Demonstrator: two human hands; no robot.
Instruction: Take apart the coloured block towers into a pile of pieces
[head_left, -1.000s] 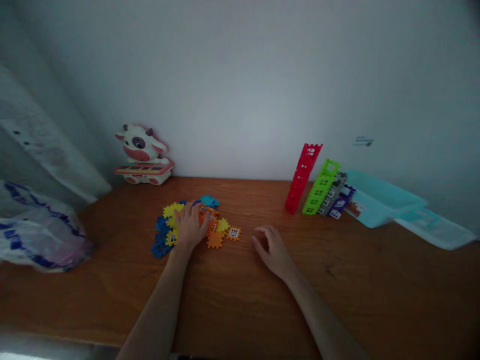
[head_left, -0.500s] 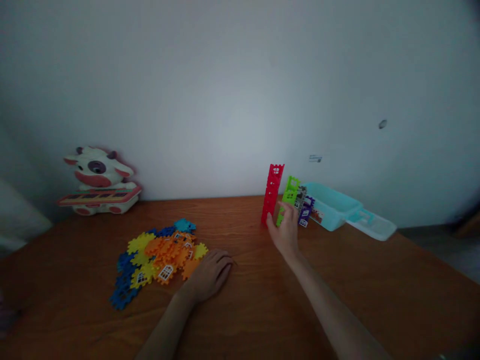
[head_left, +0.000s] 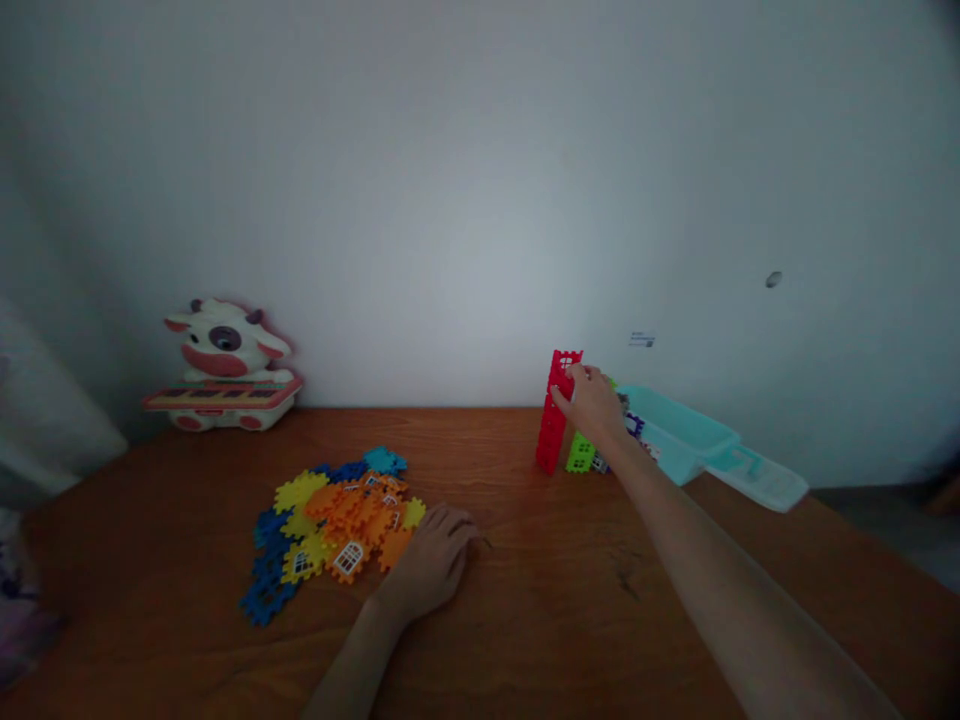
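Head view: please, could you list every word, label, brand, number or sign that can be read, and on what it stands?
No text can be read here.
Wall label: small print, too small to read.
Box: a patch on its side, too small to read.
Bag at left edge: dark marks, too blurred to read.

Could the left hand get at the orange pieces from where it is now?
Probably yes: the left hand rests right beside the orange toothed tiles, with nothing visible blocking the nearest one.
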